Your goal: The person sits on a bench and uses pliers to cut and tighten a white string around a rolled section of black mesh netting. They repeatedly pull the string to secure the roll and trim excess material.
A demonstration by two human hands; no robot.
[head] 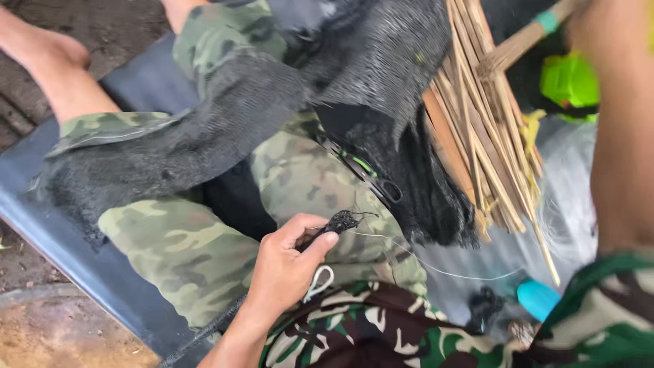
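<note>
While pinched, net knot (340, 221) protrudes past left hand (285, 267) fingertips, seemingly.

No packages, labels, signs or screens visible.

Bare dirt ground (82, 20) lies under a dark bench (88, 266); soft daylight, perhaps outdoors; a broom (477, 129) leans nearby.

Black fine-mesh netting (204, 129), greying where it bunches. Shorts (184, 252): camouflage in olive, pale green and brown. Shirt (381, 334): camouflage in dark green, maroon and white. Seat (68, 238): dark blue-black. Bundle of sticks (477, 123): straw tan and brown. Stick (524, 37) with a teal band. Bright green object (569, 82) at the seat's far edge. Turquoise object (538, 298). Black knotted cord end (340, 221); white thread (436, 266).
</note>
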